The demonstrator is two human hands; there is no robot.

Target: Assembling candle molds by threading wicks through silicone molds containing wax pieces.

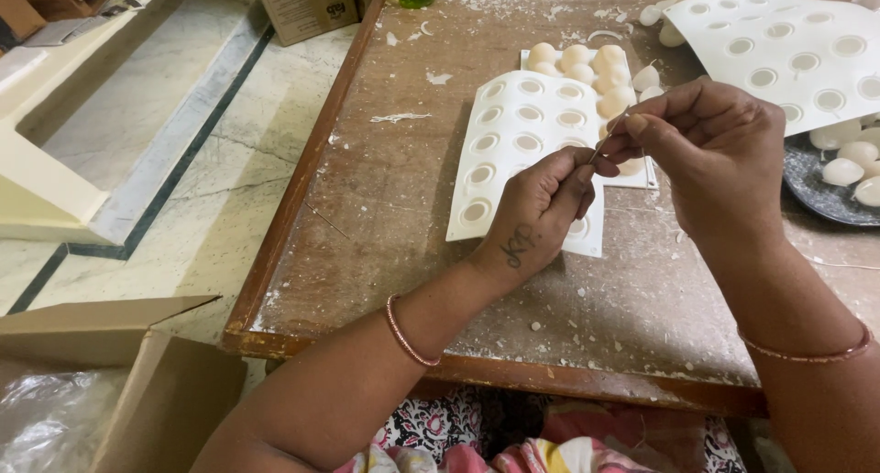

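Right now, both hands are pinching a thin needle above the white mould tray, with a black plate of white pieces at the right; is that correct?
Not quite: the plate is grey, not black, as the head view shows. Both the left hand and right hand do pinch the thin needle above the white mould tray.

The moulds (527, 143) are white, the wax pieces (587, 70) cream, the plate (807, 175) dark grey. The table (394, 216) is brown, dusted white. The cloth (513, 445) below looks pink-floral.

**Layout on the counter**

A mould tray (513, 152) lies at the centre of the counter (403, 216). At 1 o'clock from it sits a second mould tray (788, 51); at 3 o'clock a plate (811, 184) holds moulded pieces (843, 170). A cardboard box (137, 390) stands on the floor (211, 198) at 8 o'clock.
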